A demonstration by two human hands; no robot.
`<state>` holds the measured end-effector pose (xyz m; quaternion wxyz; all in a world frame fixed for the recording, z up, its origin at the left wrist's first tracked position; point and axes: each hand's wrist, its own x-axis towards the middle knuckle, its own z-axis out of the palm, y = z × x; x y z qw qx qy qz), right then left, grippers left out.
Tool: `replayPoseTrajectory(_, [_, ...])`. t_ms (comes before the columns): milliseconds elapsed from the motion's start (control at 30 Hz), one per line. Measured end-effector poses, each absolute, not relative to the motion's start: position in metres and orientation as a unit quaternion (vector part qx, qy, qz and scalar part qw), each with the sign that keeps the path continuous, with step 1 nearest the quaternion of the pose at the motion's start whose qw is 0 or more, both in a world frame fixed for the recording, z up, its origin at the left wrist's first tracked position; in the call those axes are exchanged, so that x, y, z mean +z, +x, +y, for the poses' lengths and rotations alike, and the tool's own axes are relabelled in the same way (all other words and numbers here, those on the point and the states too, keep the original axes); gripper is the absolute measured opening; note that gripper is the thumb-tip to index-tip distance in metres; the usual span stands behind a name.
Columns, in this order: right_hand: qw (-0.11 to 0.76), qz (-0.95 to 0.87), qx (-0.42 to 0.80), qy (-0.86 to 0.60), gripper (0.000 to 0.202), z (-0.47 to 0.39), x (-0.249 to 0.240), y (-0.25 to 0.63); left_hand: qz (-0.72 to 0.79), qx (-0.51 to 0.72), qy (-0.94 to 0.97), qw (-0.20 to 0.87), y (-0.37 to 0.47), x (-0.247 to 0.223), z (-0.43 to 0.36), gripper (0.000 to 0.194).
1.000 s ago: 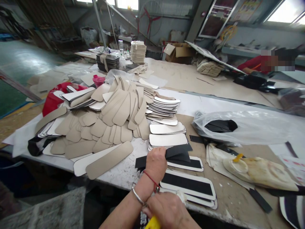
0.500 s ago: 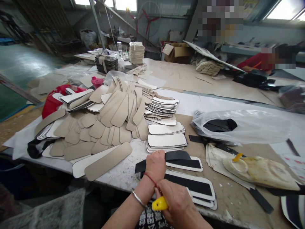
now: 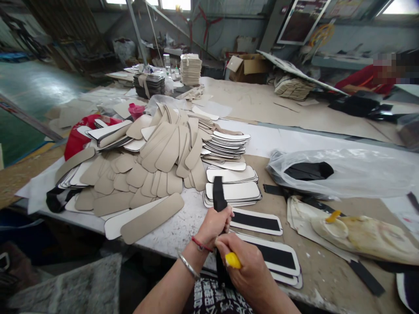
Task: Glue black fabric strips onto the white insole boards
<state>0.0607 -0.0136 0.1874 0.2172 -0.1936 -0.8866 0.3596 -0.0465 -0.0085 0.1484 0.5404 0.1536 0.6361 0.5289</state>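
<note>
My left hand point(image 3: 212, 224) is closed around a black strip point(image 3: 218, 191), whose upper end stands up beyond the fist while its lower part hangs toward my lap. Close beside it, my right hand point(image 3: 250, 266) grips a tool by its yellow handle point(image 3: 233, 260); the tool's working end is hidden. Just beyond and to the right lie white-edged panels with black strips on them, one upper panel point(image 3: 257, 220) and a lower stack point(image 3: 278, 255). Plain white panels point(image 3: 233, 192) are stacked behind my left hand.
A big heap of beige panels point(image 3: 163, 148) covers the table's left side. To the right are a clear plastic bag point(image 3: 369, 170) with black pieces inside and a stained cream container point(image 3: 369, 235). A person in a red sleeve point(image 3: 363, 80) is at the far right.
The black strip has swung from lying crosswise over the panel to pointing away from me, its lower part now hanging. My right hand has turned and shifted slightly upward with the yellow-handled tool.
</note>
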Motion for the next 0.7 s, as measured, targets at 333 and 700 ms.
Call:
replayPoseTrajectory(333, [0.221, -0.932, 0.245, -0.149, 0.01, -0.02, 0.163, 0.067, 0.542, 0.633, -0.015, 0.552, -0.051, 0.146, -0.008, 0.036])
replayPoseTrajectory(700, [0.239, -0.942, 0.206, -0.113, 0.015, -0.035, 0.164, 0.058, 0.582, 0.625, 0.066, 0.517, -0.043, 0.147, -0.015, 0.022])
